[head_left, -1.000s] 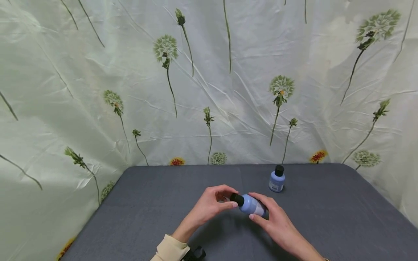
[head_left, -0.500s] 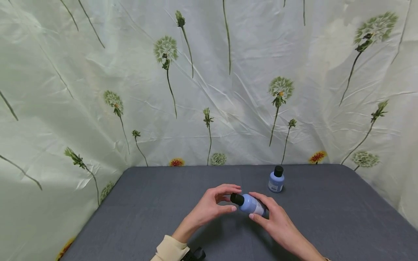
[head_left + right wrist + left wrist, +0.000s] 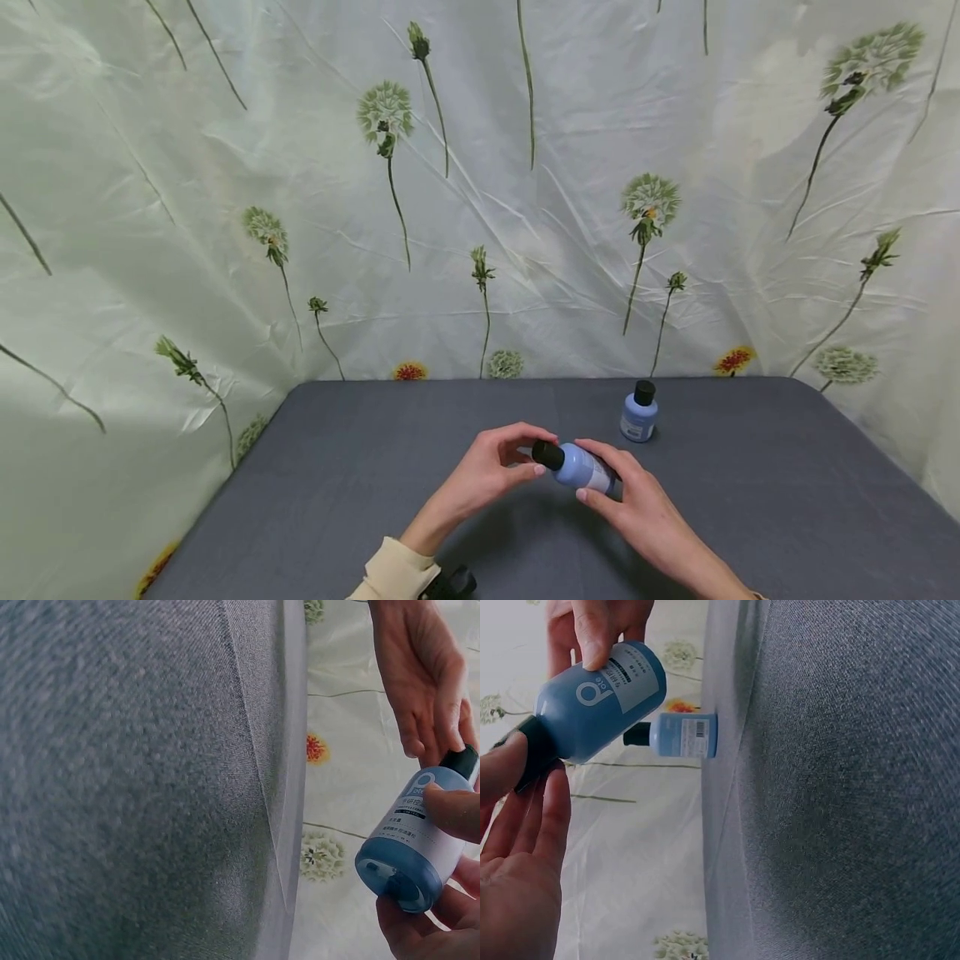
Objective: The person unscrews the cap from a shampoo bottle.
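My right hand [image 3: 600,485] grips a small blue bottle [image 3: 583,467] by its body and holds it tilted above the grey table [image 3: 360,467], cap pointing left. My left hand [image 3: 536,456] pinches its black cap [image 3: 547,455] between thumb and fingers. In the left wrist view the bottle [image 3: 592,697] lies across the top left, its cap [image 3: 532,750] against my left fingers [image 3: 525,825]. The right wrist view looks at the bottle's [image 3: 416,847] base, my right thumb [image 3: 450,810] lying on its label.
A second blue bottle [image 3: 639,413] with a black cap stands upright near the table's back edge, right of centre. A pale flower-printed cloth [image 3: 480,208] hangs behind and around the table. A dark object [image 3: 450,583] sits by my left sleeve.
Half a second ago my left fingers had lifted off the cap; now they close round it again. The bottle stays in my right hand, almost still.
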The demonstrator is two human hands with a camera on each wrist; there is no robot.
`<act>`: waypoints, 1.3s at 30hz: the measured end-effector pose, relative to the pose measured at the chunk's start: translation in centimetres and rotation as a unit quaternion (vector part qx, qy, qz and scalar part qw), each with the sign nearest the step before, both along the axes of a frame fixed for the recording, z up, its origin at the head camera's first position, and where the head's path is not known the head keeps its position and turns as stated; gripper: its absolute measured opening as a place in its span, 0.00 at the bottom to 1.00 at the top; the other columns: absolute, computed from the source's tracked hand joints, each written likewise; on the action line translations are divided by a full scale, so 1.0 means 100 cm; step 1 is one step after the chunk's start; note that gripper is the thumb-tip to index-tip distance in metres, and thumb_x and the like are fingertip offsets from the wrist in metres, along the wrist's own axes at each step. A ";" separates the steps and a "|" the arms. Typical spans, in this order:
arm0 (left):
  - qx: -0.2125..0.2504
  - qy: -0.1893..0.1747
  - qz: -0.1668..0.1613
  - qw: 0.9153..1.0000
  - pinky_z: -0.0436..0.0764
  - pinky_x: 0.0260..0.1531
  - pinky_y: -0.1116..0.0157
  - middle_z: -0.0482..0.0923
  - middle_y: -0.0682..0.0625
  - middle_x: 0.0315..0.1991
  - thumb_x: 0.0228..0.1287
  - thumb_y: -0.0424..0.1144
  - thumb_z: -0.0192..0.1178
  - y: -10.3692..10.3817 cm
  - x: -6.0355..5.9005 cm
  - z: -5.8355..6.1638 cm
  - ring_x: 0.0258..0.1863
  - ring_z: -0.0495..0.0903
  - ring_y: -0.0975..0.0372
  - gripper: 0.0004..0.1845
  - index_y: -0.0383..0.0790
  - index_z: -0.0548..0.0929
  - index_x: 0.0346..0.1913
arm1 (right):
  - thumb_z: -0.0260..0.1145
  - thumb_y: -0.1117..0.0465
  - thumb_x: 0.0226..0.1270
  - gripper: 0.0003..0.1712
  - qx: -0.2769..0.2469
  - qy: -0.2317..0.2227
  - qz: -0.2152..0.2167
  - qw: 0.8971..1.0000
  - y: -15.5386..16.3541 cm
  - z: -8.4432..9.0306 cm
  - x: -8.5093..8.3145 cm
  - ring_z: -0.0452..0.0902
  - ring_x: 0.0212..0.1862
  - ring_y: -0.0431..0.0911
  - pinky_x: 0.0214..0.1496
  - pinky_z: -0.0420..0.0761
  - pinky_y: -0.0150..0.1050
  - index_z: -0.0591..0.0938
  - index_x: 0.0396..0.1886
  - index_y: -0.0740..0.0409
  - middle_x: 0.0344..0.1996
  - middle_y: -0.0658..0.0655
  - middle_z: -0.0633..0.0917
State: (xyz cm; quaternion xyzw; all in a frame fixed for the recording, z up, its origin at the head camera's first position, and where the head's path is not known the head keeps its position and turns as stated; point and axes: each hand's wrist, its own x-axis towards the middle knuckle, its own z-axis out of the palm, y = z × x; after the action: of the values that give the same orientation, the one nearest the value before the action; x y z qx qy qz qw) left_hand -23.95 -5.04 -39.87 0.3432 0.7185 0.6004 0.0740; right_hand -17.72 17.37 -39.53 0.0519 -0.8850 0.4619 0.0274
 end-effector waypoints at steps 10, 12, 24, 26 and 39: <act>-0.018 0.004 0.058 0.998 0.81 0.34 0.64 0.83 0.53 0.40 0.59 0.39 0.71 0.003 -0.001 -0.001 0.37 0.82 0.60 0.14 0.45 0.84 0.48 | 0.74 0.61 0.59 0.33 -0.014 -0.006 -0.002 1.000 -0.004 -0.002 0.001 0.72 0.51 0.49 0.52 0.74 0.52 0.76 0.64 0.45 0.54 0.55 0.77; -0.019 0.004 0.063 0.998 0.80 0.35 0.64 0.83 0.53 0.40 0.59 0.39 0.71 0.003 0.000 0.000 0.37 0.81 0.60 0.14 0.46 0.84 0.48 | 0.75 0.61 0.59 0.33 -0.016 -0.003 -0.004 1.000 -0.004 -0.002 0.001 0.73 0.51 0.49 0.52 0.73 0.51 0.76 0.64 0.44 0.53 0.55 0.77; 0.036 0.027 -0.053 0.998 0.78 0.53 0.54 0.75 0.46 0.63 0.65 0.31 0.65 -0.001 0.000 0.003 0.60 0.75 0.56 0.20 0.43 0.81 0.59 | 0.75 0.58 0.59 0.33 -0.021 -0.021 -0.011 0.999 -0.004 -0.003 0.001 0.73 0.49 0.49 0.50 0.74 0.50 0.76 0.64 0.44 0.53 0.56 0.77; 0.049 0.029 -0.070 0.996 0.77 0.54 0.53 0.74 0.45 0.64 0.65 0.29 0.63 -0.002 -0.001 0.003 0.63 0.73 0.55 0.18 0.38 0.82 0.58 | 0.75 0.58 0.59 0.33 -0.028 -0.021 -0.009 0.999 -0.004 -0.003 0.001 0.73 0.50 0.49 0.50 0.74 0.50 0.76 0.64 0.43 0.55 0.55 0.77; 0.009 0.012 -0.025 1.000 0.81 0.44 0.61 0.80 0.51 0.53 0.65 0.29 0.64 -0.003 0.000 0.003 0.50 0.79 0.54 0.17 0.43 0.84 0.56 | 0.75 0.57 0.58 0.32 -0.042 -0.028 -0.001 0.999 -0.003 -0.006 0.001 0.72 0.50 0.49 0.49 0.74 0.48 0.77 0.63 0.44 0.55 0.56 0.77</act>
State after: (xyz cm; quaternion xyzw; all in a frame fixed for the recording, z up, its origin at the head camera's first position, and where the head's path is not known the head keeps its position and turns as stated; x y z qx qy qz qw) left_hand -23.94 -5.30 -39.58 0.3688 0.7048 0.6010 0.0775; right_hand -17.61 17.05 -40.18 0.0372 -0.8650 0.5003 0.0050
